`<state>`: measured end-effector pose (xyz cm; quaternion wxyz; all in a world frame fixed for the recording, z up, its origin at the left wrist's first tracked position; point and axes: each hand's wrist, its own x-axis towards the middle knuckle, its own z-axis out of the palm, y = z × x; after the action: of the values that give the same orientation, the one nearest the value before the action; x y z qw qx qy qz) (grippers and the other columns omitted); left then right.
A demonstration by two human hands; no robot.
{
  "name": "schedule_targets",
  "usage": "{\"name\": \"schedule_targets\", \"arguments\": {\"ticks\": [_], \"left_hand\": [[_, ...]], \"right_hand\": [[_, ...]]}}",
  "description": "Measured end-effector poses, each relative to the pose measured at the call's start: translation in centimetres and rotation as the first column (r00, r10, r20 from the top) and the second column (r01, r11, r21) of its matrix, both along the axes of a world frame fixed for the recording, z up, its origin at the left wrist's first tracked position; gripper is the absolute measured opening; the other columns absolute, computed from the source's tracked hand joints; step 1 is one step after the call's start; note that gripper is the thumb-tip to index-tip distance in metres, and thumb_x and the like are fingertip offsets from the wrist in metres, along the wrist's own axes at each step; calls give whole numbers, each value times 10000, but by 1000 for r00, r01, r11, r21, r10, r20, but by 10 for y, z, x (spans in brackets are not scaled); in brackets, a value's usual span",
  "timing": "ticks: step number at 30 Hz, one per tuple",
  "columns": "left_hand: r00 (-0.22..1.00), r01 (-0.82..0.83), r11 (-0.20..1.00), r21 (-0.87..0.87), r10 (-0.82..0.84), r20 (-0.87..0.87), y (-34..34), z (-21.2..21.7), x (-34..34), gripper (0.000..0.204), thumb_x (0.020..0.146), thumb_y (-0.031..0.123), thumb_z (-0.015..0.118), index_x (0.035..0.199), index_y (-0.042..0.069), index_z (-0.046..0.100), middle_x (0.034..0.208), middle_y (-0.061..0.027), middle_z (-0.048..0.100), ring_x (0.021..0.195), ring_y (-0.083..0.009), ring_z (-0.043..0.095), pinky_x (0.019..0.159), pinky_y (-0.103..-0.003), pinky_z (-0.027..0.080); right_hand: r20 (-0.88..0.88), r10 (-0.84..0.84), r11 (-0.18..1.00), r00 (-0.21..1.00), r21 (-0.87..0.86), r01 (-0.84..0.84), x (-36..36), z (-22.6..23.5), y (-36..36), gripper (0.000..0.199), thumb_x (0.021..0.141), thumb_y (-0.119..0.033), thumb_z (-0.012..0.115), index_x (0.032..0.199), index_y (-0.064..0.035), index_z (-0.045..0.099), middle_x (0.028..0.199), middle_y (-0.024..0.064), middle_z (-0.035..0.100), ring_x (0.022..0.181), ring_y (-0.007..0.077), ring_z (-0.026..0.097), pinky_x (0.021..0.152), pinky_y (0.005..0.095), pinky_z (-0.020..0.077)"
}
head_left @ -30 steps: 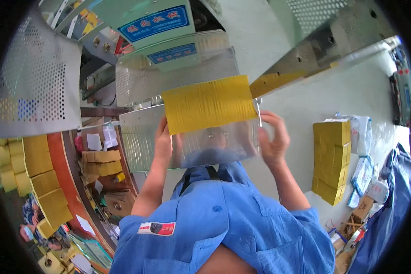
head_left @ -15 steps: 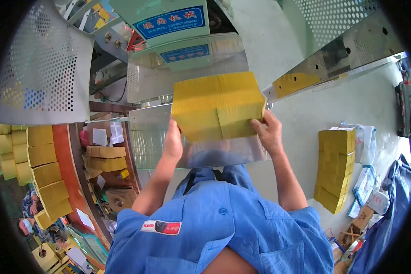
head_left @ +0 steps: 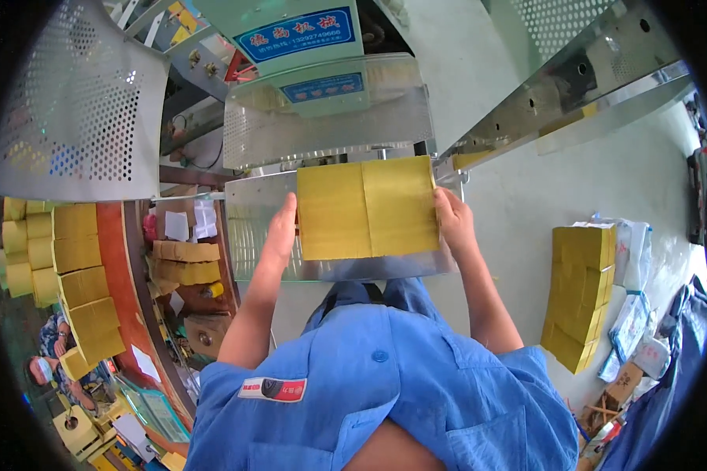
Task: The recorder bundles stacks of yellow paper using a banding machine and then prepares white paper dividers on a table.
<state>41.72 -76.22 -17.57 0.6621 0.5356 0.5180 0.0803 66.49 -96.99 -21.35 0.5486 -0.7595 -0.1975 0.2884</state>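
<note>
A thick block of yellow paper sheets [head_left: 334, 212] is in front of me over the machine's metal tray [head_left: 247, 228], its top face split by a crease or seam. Against its left end lies my left hand [head_left: 281, 228], with fingers straight and pressed to the edge. My right hand [head_left: 456, 221] grips the opposite end, thumb towards the top. The block is held between both palms; its underside is hidden, so I cannot tell whether it rests on the tray.
Beyond the tray is a clear machine cover [head_left: 322, 122]. A perforated metal guard [head_left: 86, 110] stands left, a steel bar [head_left: 558, 86] right. Yellow paper stacks [head_left: 577, 290] stand on the right floor, others [head_left: 86, 282] on the left. A co-worker [head_left: 55, 341] sits far left.
Both hands have brought the yellow block lower and nearer to me. It was tilted with its layered side showing and now lies flatter and squarer.
</note>
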Motion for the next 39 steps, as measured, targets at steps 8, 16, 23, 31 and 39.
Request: {"name": "schedule_targets", "arguments": {"ticks": [8,16,23,31,39], "left_hand": [[830,-275,956,-97,287,479,-24,-54,11,610,1000,494,483,1396,31,466,1342,-93,537,1226,-199,503,1046,-364,385],[741,-267,903,-336,415,527,-38,-48,19,585,1000,456,489,1400,30,453,1375,-94,523,1258,-235,499,1061,-386,385],[706,-169,973,-156,230,670,19,-44,52,592,999,419,507,1464,75,385,1415,-79,481,1323,-219,433,1092,-363,348],[706,-132,989,-69,142,694,39,-37,56,678,945,395,602,1493,93,341,1449,-64,436,1362,-208,378,1122,-356,298],[690,-194,978,-73,189,698,26,-42,47,714,945,252,587,1540,58,243,1479,-94,422,1357,-197,387,1118,-331,295]], "right_hand": [[-461,132,931,878,361,50,-7,-17,5,408,1001,-230,506,1337,1,507,1275,80,575,1145,166,539,985,303,421],[-445,184,873,877,483,61,-33,-4,24,606,1011,-352,418,1511,-27,313,1514,110,380,1399,220,334,1158,347,236],[-358,231,858,905,514,-16,-2,21,74,594,990,-310,435,1499,-23,328,1480,96,414,1365,223,372,1140,350,267],[-404,158,895,901,444,42,5,7,86,661,940,-314,501,1508,-39,307,1487,92,416,1380,225,373,1141,347,285],[-381,241,880,893,473,-36,1,6,84,654,960,-351,486,1519,-68,299,1479,97,419,1374,238,382,1128,370,309]]}}
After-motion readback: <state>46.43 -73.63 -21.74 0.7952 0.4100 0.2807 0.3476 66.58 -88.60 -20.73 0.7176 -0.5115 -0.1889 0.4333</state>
